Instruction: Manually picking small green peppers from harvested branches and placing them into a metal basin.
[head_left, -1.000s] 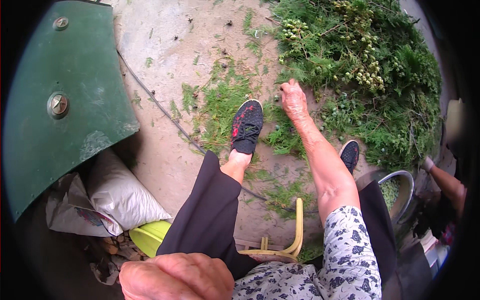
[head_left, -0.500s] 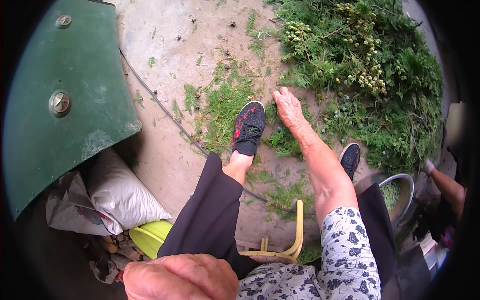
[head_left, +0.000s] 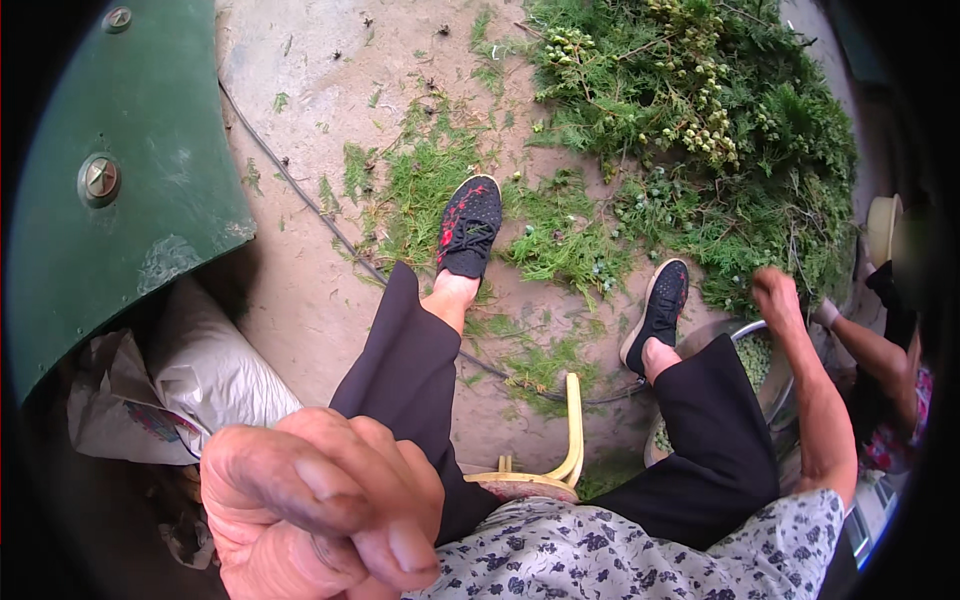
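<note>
Close to the camera at the lower left, my left hand [head_left: 325,500] is curled, its thumb and fingers pressed together and nothing showing between them. My right hand [head_left: 777,296] is at the right, over the far rim of a metal basin [head_left: 786,392]. Its fingers are closed, and whatever they may hold is hidden. Small pale green cones [head_left: 754,360] lie in the basin, which my trouser leg partly covers. Just beyond that hand spreads a large heap of green conifer branches [head_left: 690,130] bearing clusters of cones.
Loose sprigs [head_left: 570,240] lie around my shoes. A black cable [head_left: 300,190] crosses the floor. Left are a green metal panel [head_left: 150,130] and a white sack [head_left: 215,365]. A yellow chair [head_left: 572,430] stands between my legs. Another person's arm [head_left: 870,345] reaches in beside the basin.
My right hand has swung from the sprigs by my left shoe back to the basin at the right. My left hand has risen and turned, showing its fingertips. The view has shifted slightly.
</note>
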